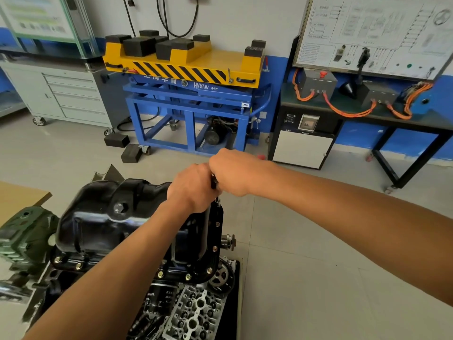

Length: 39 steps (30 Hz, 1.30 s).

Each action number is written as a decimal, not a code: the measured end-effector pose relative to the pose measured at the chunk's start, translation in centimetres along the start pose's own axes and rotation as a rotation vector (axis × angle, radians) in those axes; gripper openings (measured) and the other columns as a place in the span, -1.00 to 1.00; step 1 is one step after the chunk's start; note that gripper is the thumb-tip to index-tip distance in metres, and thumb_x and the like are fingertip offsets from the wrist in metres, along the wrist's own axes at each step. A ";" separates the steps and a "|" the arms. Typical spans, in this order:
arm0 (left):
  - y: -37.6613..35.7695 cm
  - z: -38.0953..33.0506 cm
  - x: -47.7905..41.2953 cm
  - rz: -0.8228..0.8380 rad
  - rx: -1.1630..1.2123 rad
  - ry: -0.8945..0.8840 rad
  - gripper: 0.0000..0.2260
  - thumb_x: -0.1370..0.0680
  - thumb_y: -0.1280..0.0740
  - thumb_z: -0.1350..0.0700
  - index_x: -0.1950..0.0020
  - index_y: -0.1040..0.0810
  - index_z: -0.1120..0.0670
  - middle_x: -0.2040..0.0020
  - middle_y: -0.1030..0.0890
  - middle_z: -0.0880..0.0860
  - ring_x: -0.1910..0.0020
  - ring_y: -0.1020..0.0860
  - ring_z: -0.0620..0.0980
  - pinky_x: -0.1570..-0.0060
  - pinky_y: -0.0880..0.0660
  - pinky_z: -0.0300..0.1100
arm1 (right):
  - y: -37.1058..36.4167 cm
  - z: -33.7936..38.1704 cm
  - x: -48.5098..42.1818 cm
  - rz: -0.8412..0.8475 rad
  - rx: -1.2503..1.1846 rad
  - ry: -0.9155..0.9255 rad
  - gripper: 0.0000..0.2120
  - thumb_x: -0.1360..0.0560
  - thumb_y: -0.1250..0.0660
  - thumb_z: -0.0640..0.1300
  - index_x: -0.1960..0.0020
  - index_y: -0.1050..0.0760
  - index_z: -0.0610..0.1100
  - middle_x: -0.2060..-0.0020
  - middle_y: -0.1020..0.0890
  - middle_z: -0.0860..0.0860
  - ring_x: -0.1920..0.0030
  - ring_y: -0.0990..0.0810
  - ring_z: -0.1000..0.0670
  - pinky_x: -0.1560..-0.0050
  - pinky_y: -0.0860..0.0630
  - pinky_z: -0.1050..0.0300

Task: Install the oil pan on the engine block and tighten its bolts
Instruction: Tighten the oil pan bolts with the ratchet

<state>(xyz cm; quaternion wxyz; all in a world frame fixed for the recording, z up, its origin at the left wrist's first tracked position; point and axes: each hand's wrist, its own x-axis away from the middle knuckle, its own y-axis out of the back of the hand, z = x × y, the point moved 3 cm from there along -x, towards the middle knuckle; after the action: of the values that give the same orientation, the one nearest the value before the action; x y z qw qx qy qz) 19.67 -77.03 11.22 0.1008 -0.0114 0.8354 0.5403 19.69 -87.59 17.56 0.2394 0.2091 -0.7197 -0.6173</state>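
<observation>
The left hand (193,190) & right hand (231,171) touch each other, both curled tight round a slim black-handled wrench (214,182), right hand above left. The wrench shaft stands approx. upright on the far end of the right-side flange of the glossy black steel oil pan (98,217). The pan sits on the black engine block (176,257), w/ 6 brass-coloured flange bolts (215,248) showing along its near & right edges. A black oil filter (157,299) & silver aluminium cylinder head (196,312) lie in front; a dull green casting (22,236) sits left of the pan.
</observation>
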 end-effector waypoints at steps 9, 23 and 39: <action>0.0 -0.3 0.1 -0.016 -0.042 -0.015 -0.72 -0.48 -0.44 -0.06 -0.05 -0.38 -0.07 0.16 -0.52 -0.06 0.19 -0.50 0.05 0.19 -0.42 -0.06 | 0.5 -1.8 0.8 0.040 0.095 0.254 -0.86 -0.57 -0.33 -0.10 0.11 -0.52 -0.15 0.32 -0.51 -0.04 0.37 -0.48 -0.03 0.42 -0.34 0.09; -0.1 -0.6 0.0 0.049 -0.284 0.128 -0.76 -0.56 -0.30 -0.05 0.19 -0.32 0.01 0.34 -0.32 -0.03 0.27 -0.41 0.06 0.10 -0.33 -0.07 | -0.9 0.2 0.5 -0.097 -0.181 -0.249 -0.72 -0.55 -0.24 -0.25 0.31 -0.29 -0.11 0.29 -0.34 -0.03 0.38 -0.38 -0.02 0.45 -0.28 0.09; -0.7 0.0 -0.6 0.056 -0.197 0.117 -0.73 -0.53 -0.34 -0.20 0.10 -0.42 -0.03 0.28 -0.44 -0.07 0.22 -0.51 0.05 0.22 -0.36 -0.09 | -0.4 0.1 -0.4 -0.029 -0.085 -0.027 -0.69 -0.44 -0.30 -0.39 0.41 -0.33 -0.16 0.46 -0.39 -0.07 0.52 -0.36 -0.04 0.53 -0.23 0.11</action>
<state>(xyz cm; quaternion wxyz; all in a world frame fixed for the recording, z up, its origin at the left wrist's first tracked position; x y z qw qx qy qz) 20.34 -77.39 10.67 0.0352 -0.0296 0.7826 0.6208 19.97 -87.38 17.17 0.2296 0.2007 -0.6928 -0.6534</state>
